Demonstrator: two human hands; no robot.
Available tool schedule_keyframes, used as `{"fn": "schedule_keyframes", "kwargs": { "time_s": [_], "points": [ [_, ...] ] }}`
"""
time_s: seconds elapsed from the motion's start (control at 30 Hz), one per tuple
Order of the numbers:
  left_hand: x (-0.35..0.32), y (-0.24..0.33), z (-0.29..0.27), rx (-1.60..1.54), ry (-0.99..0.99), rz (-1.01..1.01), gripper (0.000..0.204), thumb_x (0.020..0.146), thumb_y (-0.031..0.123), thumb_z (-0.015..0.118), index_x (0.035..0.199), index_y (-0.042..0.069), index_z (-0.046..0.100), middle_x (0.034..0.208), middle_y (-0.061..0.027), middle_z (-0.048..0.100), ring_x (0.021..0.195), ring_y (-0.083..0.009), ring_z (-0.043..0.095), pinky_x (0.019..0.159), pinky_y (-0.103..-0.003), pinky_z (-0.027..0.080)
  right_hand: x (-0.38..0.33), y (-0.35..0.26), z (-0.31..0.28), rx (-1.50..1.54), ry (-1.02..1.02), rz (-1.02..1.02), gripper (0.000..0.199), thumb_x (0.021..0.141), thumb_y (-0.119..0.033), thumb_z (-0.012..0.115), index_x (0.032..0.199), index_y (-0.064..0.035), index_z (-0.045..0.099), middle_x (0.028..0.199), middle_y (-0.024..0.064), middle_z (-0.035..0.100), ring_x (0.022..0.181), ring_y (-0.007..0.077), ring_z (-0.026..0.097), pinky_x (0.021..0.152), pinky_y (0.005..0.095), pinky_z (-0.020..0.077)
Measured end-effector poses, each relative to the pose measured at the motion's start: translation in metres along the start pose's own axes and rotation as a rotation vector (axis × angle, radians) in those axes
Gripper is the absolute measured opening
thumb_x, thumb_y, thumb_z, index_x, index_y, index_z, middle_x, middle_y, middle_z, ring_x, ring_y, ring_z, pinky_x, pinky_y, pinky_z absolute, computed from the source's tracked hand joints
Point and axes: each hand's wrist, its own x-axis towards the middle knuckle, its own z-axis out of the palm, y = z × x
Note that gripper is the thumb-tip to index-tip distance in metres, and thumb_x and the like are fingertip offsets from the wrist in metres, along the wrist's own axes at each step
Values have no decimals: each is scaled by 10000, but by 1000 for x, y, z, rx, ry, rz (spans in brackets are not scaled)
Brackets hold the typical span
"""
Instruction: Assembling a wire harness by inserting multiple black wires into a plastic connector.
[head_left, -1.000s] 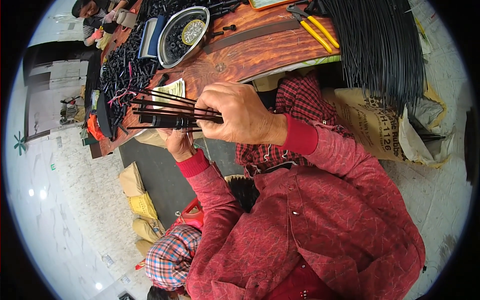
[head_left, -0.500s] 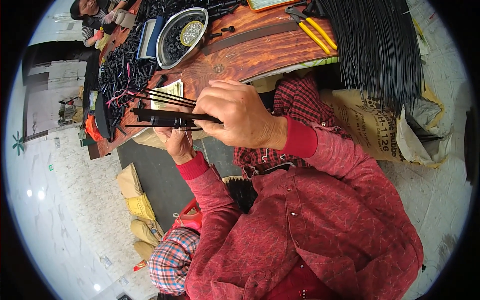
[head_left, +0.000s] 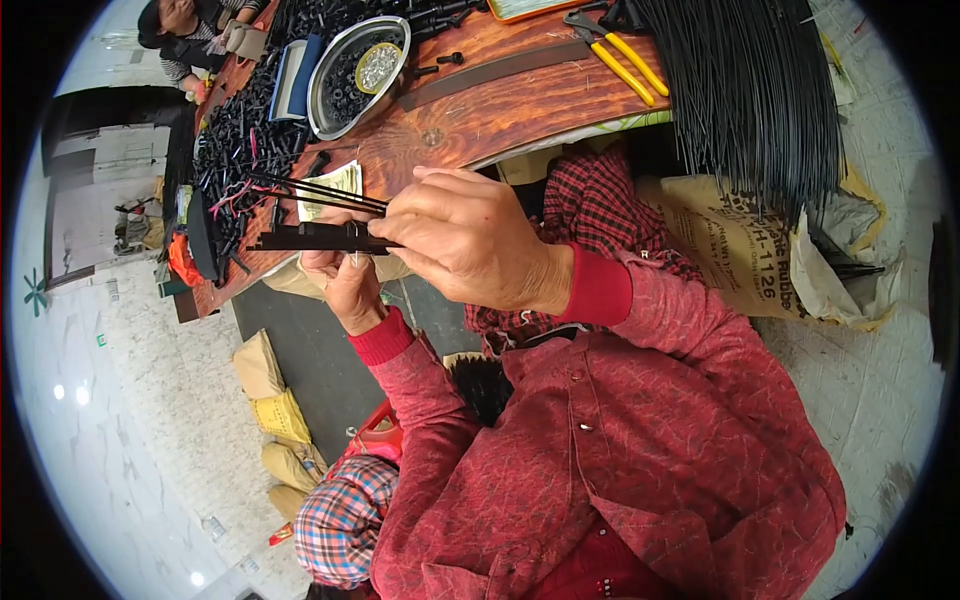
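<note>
My left hand (head_left: 345,285) grips a black plastic bar-shaped part (head_left: 305,240) from below, holding it level in front of the wooden table (head_left: 500,110). My right hand (head_left: 460,240) is above it, fingers pinched on several thin black rods (head_left: 320,190) that stick out to the left over the bar. Both sleeves are red.
A metal bowl (head_left: 330,110) with small black parts and a round lid stands on the table. Heaps of black parts (head_left: 235,150) lie at the left, yellow-handled pliers (head_left: 630,55) and a big bundle of black rods (head_left: 750,100) at the right. Another person (head_left: 190,25) sits at the far end. Sacks lie on the floor.
Both hands have kept their grip and shifted slightly; the thin rods now sit closer together above the black bar.
</note>
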Motion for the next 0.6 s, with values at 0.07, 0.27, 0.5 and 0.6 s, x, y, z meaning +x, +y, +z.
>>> {"fn": "schedule_keyframes", "kwargs": {
  "time_s": [0.07,0.27,0.5,0.6],
  "points": [
    [0,1,5,10,-12,17,416,723,88,754,1085,-39,592,1034,-132,602,916,-195,599,831,-307,485,0,-2,-3,-63,-22,-24,224,693,-70,702,917,-61,686,863,46,619,814,249,621,860,412,502],
    [-2,4,3,58,-21,13,423,712,84,756,1084,-35,592,1040,-138,606,918,-204,605,848,-324,490,4,-1,-5,-43,-80,-65,230,682,-76,691,912,-62,697,884,43,630,837,252,627,896,431,495],
    [-11,-3,5,-99,73,25,353,739,55,744,1054,-20,602,995,-128,639,888,-205,626,837,-324,501,1,6,-6,307,-160,209,158,740,-38,685,896,-14,686,867,88,659,780,246,654,719,331,522],
    [-15,-6,-4,-111,77,18,355,743,34,742,1065,-10,599,1020,-113,641,906,-191,624,849,-322,501,0,9,-5,275,-146,212,137,771,-26,676,906,-9,685,865,103,664,763,233,659,664,309,513]
  ]
}}
